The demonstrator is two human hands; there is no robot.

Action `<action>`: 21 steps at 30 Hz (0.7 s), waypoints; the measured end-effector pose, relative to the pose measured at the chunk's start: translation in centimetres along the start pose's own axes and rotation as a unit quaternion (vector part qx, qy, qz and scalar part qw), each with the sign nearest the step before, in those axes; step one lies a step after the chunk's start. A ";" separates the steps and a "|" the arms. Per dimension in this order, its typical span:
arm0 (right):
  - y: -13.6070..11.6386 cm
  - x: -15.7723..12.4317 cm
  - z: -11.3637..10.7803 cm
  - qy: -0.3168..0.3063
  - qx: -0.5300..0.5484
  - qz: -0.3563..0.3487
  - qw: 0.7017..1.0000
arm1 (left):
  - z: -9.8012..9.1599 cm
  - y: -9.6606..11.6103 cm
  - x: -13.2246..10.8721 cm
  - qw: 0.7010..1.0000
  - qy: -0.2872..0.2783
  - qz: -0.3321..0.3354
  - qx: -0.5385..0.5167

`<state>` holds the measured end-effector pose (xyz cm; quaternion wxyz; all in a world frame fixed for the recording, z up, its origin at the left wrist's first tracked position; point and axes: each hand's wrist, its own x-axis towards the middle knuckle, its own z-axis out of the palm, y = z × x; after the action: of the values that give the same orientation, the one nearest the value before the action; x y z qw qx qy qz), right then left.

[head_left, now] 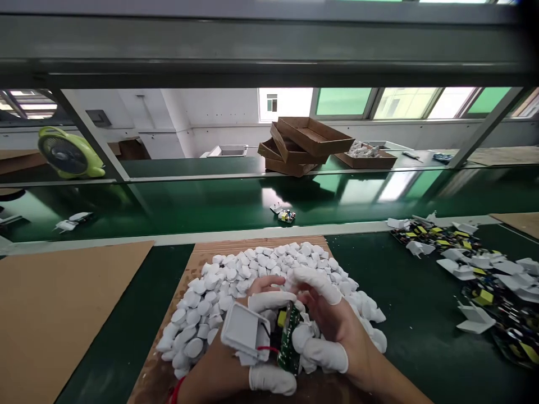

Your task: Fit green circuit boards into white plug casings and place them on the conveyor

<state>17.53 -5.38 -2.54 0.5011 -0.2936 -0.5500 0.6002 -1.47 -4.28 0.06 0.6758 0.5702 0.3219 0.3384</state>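
My left hand [236, 359] wears white finger cots and grips a white plastic charger housing [245, 332] with a red wire trailing from it. My right hand [332, 331], with cots on its fingers too, pinches a green circuit board [288, 336] with a yellow component, held against the housing's open side. Both hands hover close together over the near edge of a heap of small white plastic caps [261, 280], which lies on a brown cardboard sheet [197, 264].
A green conveyor belt [210, 207] runs across, carrying one board assembly [285, 215] and white parts [69, 221] at left. Boards and white housings are strewn at right [471, 269]. Cardboard trays [307, 143] and a yellow-green fan [69, 152] stand beyond. A cardboard sheet [54, 314] lies at left.
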 end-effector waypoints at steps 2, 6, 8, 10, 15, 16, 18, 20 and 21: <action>-0.2 0.0 0.0 -0.027 0.049 0.045 0.997 | -0.3 0.3 0.0 0.998 -0.003 0.023 0.065; -0.2 -0.1 -0.2 -0.139 0.108 0.116 0.977 | -0.3 0.1 0.1 0.992 -0.053 0.028 0.110; 0.2 -0.3 -0.3 -0.163 0.134 0.131 0.969 | -0.1 -0.2 0.2 0.989 -0.084 0.018 0.116; 0.7 -0.5 -0.3 -0.157 0.156 0.140 0.965 | 0.0 -0.5 0.2 0.989 -0.097 0.006 0.111; 0.6 -0.5 0.3 -0.145 0.201 0.139 0.959 | 0.0 -0.6 0.3 0.993 -0.104 -0.004 0.063; 0.4 -0.4 0.5 -0.143 0.208 0.131 0.959 | 0.0 -0.5 0.3 0.992 -0.109 -0.005 0.057; 0.1 -0.2 0.8 -0.142 0.214 0.118 0.959 | 0.1 -0.1 0.4 0.992 -0.121 -0.004 0.046; 0.0 -0.1 1.0 -0.142 0.216 0.119 0.959 | 0.2 0.2 0.6 0.991 -0.131 -0.007 0.023; 0.0 -0.1 1.0 -0.141 0.218 0.122 0.958 | 0.3 0.2 0.6 0.992 -0.127 -0.012 0.008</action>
<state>16.60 -5.81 -2.33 0.3934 -0.1543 -0.4312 0.7972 -0.87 -3.91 0.25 0.7102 0.6104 0.2432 0.2529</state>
